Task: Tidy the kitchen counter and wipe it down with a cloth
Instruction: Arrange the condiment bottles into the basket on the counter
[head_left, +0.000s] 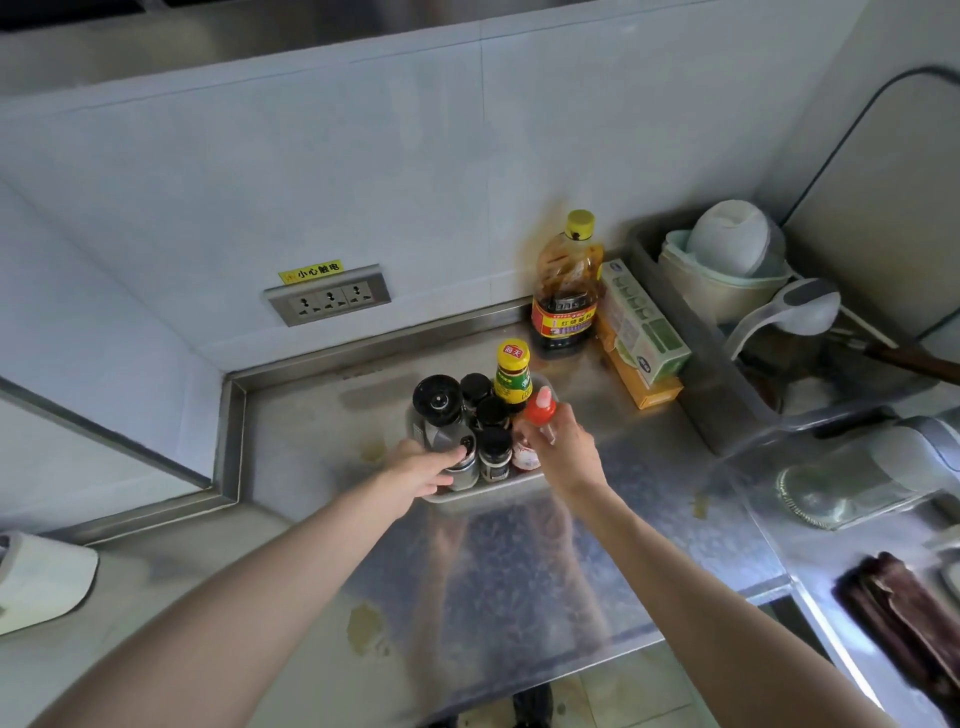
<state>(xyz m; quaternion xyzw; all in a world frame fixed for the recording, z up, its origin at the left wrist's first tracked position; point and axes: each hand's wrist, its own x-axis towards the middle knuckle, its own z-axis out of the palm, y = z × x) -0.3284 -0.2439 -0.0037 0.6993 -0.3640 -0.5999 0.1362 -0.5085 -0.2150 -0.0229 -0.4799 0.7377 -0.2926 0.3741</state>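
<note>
1. The right hand (563, 449) pinches a red-capped bottle (540, 410) and holds it over the small tray (483, 493) in the middle of the frame.
2. The left hand (421, 467) curls around a jar (464, 460) at the tray's near left corner.
3. The tray is almost full of bottles and jars, so I think the tidying is partly done.
4. Behind it, a big oil bottle (566, 291) and boxes (641, 332) stand loose on the worktop (519, 571).
5. Yellow stains (366, 626) show low in the frame, so wiping is not done.
6. A dark cloth (904, 618) lies at the lower right, well apart from both hands.
</note>
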